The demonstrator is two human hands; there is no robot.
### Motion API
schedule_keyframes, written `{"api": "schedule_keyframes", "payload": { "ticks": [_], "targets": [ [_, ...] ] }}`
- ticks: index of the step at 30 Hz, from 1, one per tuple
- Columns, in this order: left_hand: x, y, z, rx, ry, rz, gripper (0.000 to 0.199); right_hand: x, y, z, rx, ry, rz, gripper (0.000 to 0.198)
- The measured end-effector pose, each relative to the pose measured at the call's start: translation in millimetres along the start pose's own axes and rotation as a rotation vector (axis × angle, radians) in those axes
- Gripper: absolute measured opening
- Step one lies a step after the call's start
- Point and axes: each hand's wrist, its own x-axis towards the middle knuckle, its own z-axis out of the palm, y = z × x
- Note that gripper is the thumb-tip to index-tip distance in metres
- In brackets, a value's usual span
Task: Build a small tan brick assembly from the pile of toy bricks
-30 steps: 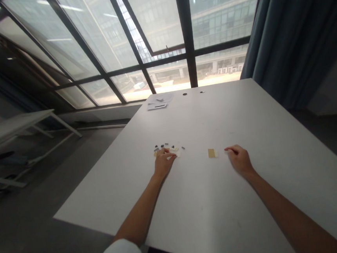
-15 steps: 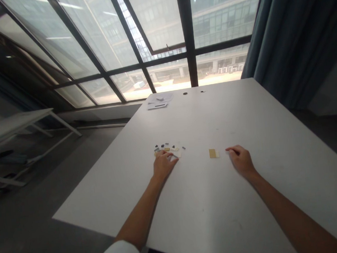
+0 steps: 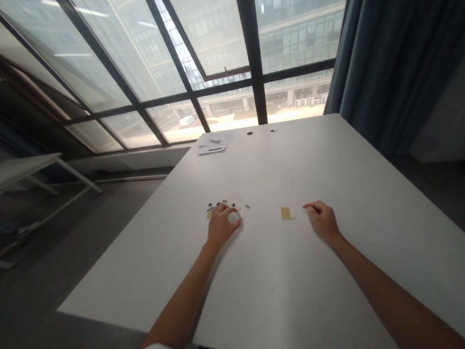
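My left hand (image 3: 220, 225) rests on the white table (image 3: 290, 278) with its fingertips on a small heap of tiny dark and tan building pieces (image 3: 226, 206); whether it grips one is too small to tell. My right hand (image 3: 321, 220) lies loosely curled on the table, index finger pointing left, holding nothing visible. A small tan studded plate (image 3: 287, 213) lies flat between the hands, a short way left of my right fingertips and not touched.
Papers (image 3: 213, 143) and two small dark round things (image 3: 250, 133) lie at the table's far edge by the window. A dark curtain (image 3: 393, 52) hangs at the right. Another white table (image 3: 8, 172) stands at the left across grey floor.
The view has shifted slightly. My left hand's fingers have curled a little over the heap of pieces. My right hand and the tan plate keep their places.
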Motion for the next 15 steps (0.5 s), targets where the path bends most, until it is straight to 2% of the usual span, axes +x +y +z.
{"api": "schedule_keyframes", "payload": {
  "ticks": [3,6,9,11,15],
  "targets": [
    [4.8,27.6,-9.4,-0.039,0.006,0.108,0.023,3.4,-6.7,-2.3,0.012,0.022,-0.011,0.028],
    [7.6,61.2,-9.7,-0.093,-0.027,0.198,0.023,8.3,-24.3,-8.2,-0.027,0.024,-0.127,0.023],
    [9.1,91.3,2.8,-0.167,-0.054,0.275,0.023,10.6,-46.9,-15.5,-0.091,-0.015,-0.312,0.018],
    [9.2,107.3,15.8,-0.213,-0.067,0.314,0.025,9.0,-57.9,-20.9,-0.154,-0.09,-0.427,0.017],
    [6.1,129.5,41.7,-0.272,-0.09,0.374,0.027,-0.1,-59.2,-33.1,-0.288,-0.242,-0.583,0.025]
  ]
}}
